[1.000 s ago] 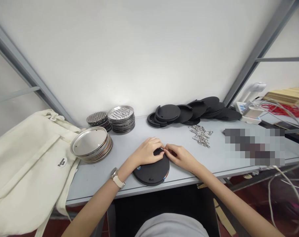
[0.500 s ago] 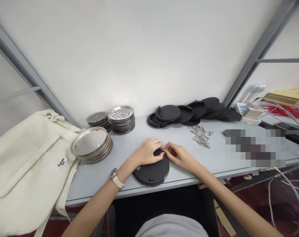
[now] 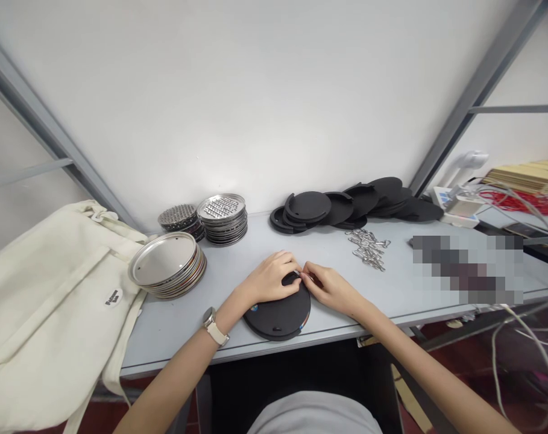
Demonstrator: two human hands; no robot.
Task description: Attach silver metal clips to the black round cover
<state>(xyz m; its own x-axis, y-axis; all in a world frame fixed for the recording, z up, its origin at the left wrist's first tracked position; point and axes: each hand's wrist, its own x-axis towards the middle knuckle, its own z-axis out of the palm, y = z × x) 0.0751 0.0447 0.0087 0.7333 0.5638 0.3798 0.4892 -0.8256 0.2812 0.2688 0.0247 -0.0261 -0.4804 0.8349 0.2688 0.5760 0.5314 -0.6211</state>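
A black round disc lies flat near the front edge of the grey table. My left hand rests on the disc's far edge, fingers curled down on it. My right hand pinches a small metal ring at the same edge, its fingertips meeting the left hand's. The ring is mostly hidden between the fingers. A watch with a pale strap sits on my left wrist.
Stacks of metal plates and perforated metal discs stand at the left. More black discs lie at the back, with a pile of metal clips in front. A cream cloth bag hangs left; cables and boxes lie right.
Almost nothing has moved. The fingertips of both hands have shifted slightly at the disc's far edge, and the small ring is more covered now.
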